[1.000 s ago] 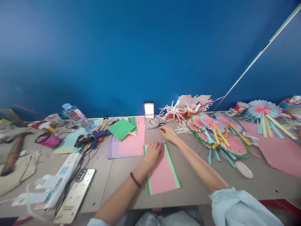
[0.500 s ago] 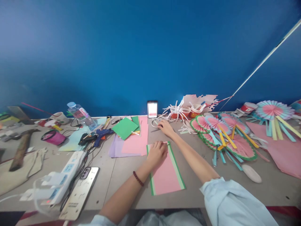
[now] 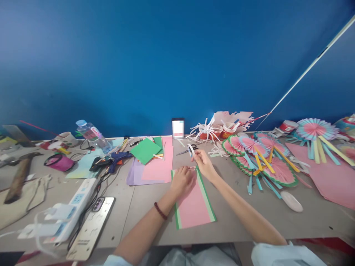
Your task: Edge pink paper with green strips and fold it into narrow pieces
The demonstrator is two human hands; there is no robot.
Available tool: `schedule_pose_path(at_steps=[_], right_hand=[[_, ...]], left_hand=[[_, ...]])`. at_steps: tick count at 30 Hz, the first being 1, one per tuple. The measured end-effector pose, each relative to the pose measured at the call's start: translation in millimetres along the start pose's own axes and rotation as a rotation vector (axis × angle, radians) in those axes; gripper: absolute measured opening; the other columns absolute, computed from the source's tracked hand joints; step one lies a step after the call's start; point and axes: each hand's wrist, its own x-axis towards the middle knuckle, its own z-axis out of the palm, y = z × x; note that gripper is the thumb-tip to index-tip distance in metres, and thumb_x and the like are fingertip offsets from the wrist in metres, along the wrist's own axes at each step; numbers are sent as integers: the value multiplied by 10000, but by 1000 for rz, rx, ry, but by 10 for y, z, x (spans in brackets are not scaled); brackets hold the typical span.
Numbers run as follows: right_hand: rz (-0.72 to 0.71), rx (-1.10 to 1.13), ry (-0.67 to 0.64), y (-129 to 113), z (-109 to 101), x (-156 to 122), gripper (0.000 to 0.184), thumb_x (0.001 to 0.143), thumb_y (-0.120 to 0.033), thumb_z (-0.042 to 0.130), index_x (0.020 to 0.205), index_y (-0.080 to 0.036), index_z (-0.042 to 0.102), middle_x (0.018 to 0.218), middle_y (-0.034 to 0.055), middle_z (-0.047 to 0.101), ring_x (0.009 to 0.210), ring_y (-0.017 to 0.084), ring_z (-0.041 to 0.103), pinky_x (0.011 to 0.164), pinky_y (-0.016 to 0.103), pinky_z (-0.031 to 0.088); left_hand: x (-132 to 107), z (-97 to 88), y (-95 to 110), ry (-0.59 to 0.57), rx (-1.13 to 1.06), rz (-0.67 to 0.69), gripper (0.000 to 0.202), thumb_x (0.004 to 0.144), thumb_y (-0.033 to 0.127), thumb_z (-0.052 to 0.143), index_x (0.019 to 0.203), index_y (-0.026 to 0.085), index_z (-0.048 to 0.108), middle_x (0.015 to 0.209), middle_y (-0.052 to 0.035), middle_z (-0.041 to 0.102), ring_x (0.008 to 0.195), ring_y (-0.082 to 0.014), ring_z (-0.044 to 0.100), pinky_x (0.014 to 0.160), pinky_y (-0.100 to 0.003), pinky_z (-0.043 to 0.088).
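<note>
My left hand (image 3: pixel 182 180) rests curled on the far end of a pink paper sheet (image 3: pixel 194 207) edged with green strips, pressing it to the grey table (image 3: pixel 138 207). My right hand (image 3: pixel 203 162) is lifted just beyond that sheet's far edge, its fingers pinching a white tape roll (image 3: pixel 191 150). Black-handled scissors (image 3: pixel 186 150) lie on the table right behind the roll.
Pink, purple and green sheets (image 3: pixel 151 162) lie left of the hands, with a glue gun (image 3: pixel 111 162), power strip (image 3: pixel 74 203), phone (image 3: pixel 90 229), bottle (image 3: pixel 91 135) and hammer (image 3: pixel 19 175) further left. Paper fans (image 3: pixel 260 155) and cups (image 3: pixel 219 131) fill the right.
My right hand reached out to the tape roll by the scissors, closed on it and drew back toward the pink sheet with it. The left hand stayed on the sheet.
</note>
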Motion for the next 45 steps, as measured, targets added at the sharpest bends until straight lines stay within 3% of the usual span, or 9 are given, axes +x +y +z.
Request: schedule_pose_path(at_steps=[5, 7, 11, 18, 27, 32, 37, 45], right_hand=[[17, 20, 36, -52, -48, -326, 258, 910, -450, 403, 1004, -213, 443, 636, -31, 530, 633, 157, 564, 679, 287, 460], [-5, -53, 52, -27, -28, -382, 232, 911, -413, 410, 1005, -208, 463, 686, -13, 545, 654, 155, 560, 684, 285, 455], [-78, -182, 50, 2, 45, -459, 192, 915, -346, 408, 1003, -200, 497, 889, 57, 603, 831, 178, 590, 791, 309, 458], [-174, -206, 44, 72, 74, -557, 231, 923, -267, 388, 1114, -210, 507, 1012, 78, 618, 946, 194, 598, 861, 354, 484], [-319, -346, 25, 172, 49, -519, 279, 921, -206, 390, 1161, -215, 531, 1046, 104, 638, 975, 221, 608, 863, 386, 502], [-350, -445, -18, 183, 27, -498, 318, 899, -155, 402, 1158, -230, 571, 1026, 75, 687, 980, 220, 615, 1006, 464, 408], [-327, -433, 16, 175, 39, -488, 236, 902, -202, 451, 1029, -226, 648, 927, 57, 722, 899, 211, 637, 1015, 458, 400], [-110, -196, 78, 126, 57, -509, 258, 864, -310, 545, 1037, -189, 693, 920, 86, 731, 867, 218, 661, 807, 351, 513]], left_hand=[[-41, -75, 73, 387, -77, 27, 306, 899, 198, 471, 1202, 190, 510, 1016, -94, 609, 926, -194, 589, 775, -326, 484], [-52, -95, 103, 441, -122, 10, 417, 894, 221, 499, 1306, 191, 437, 1055, -105, 600, 950, -195, 591, 803, -327, 495], [-49, -105, 103, 403, -181, -24, 543, 910, 252, 487, 1423, 219, 310, 1145, -118, 572, 1004, -204, 587, 837, -346, 509], [-16, -102, 54, 457, -213, 29, 501, 917, 217, 475, 1406, 259, 374, 1150, -112, 584, 1017, -207, 590, 811, -352, 523], [-28, -132, 39, 459, -288, 19, 352, 895, 197, 518, 1242, 227, 561, 1118, -104, 615, 987, -189, 605, 781, -324, 530], [-27, -202, 110, 466, -383, -14, 183, 878, 210, 554, 1033, 209, 650, 1035, -81, 649, 967, -187, 619, 832, -357, 518], [-18, -217, 133, 477, -481, -115, 98, 879, 206, 553, 898, 202, 648, 922, -55, 678, 879, -167, 630, 794, -331, 502], [36, -285, 164, 438, -666, -316, 109, 845, 269, 588, 806, 195, 658, 818, -44, 671, 783, -169, 618, 683, -292, 487]])
